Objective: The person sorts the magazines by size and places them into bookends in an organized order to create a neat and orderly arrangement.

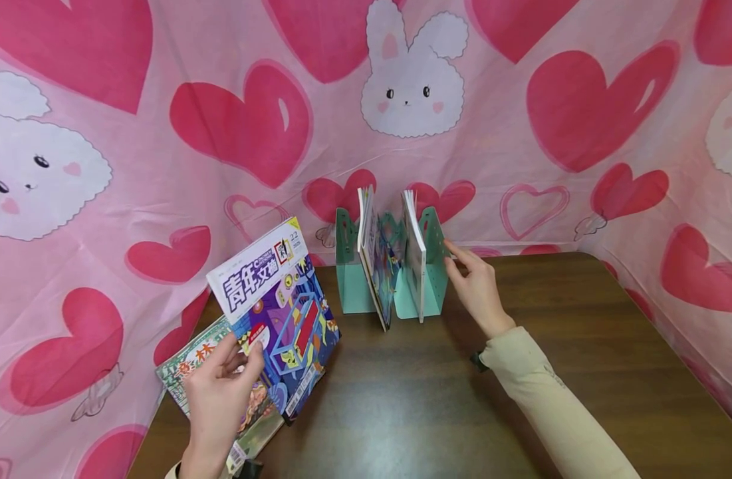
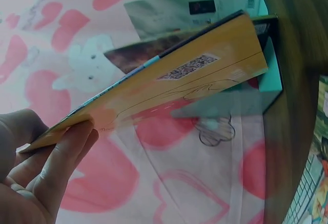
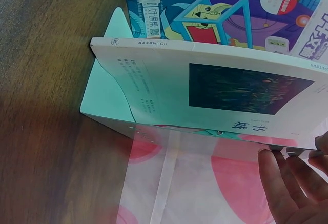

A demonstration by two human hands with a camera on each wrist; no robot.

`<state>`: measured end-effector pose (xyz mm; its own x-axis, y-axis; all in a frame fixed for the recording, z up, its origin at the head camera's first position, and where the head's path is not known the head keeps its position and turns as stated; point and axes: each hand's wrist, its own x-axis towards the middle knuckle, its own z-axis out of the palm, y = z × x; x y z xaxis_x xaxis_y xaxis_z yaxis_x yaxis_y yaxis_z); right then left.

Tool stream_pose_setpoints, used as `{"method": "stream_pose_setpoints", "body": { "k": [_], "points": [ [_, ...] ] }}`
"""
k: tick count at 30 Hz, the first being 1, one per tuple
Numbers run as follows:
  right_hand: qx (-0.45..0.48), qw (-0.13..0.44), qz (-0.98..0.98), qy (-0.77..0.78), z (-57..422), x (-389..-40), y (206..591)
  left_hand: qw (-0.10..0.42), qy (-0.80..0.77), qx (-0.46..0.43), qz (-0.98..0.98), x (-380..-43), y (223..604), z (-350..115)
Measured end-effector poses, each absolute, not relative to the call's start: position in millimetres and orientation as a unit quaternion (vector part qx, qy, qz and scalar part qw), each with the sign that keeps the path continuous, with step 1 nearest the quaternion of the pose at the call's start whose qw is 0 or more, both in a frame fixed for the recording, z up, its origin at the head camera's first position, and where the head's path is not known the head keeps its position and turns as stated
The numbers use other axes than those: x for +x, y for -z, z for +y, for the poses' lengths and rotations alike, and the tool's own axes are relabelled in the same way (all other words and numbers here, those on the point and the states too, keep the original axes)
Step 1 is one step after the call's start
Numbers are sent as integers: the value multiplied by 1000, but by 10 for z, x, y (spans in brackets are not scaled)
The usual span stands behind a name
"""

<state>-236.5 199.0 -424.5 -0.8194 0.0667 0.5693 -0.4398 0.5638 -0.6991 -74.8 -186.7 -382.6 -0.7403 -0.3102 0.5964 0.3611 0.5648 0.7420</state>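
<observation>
My left hand [image 1: 219, 392] pinches a purple magazine [image 1: 306, 319] with a white title band by its left edge, raised and tilted. The left wrist view shows its orange back cover [image 2: 215, 65] with a QR code. Beneath it on the table lies a magazine with a green-patterned cover [image 1: 183, 352], partly covered. My right hand [image 1: 476, 289] pinches the right side panel of a mint-green book rack [image 1: 435, 266], thumb and fingers on its edge. Inside the rack stand a white-covered magazine [image 3: 159, 85], near the right panel, and a leaning magazine [image 1: 373, 259] with a colourful cover.
The rack stands on a dark brown wooden table [image 1: 557, 366], near its back edge. A pink cloth [image 1: 497, 153] with hearts and rabbits hangs behind and at both sides.
</observation>
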Motion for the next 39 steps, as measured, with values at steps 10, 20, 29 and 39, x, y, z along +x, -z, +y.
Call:
{"method": "stream_pose_setpoints", "body": {
  "k": [10,20,29,39],
  "points": [
    [114,281,-837,-455,1988,-2351,4236,384,455,-61,-801,-634,3809,-1729],
    [120,283,-836,-455,1995,-2350,4249,399,464,-75,-787,-490,3714,-1600],
    [109,278,-836,-460,1987,-2355,4240,398,495,-103,-766,-421,3674,-1492],
    [111,280,-834,-463,1975,-2353,4235,403,469,-119,-777,-385,3667,-1406]
  ]
}}
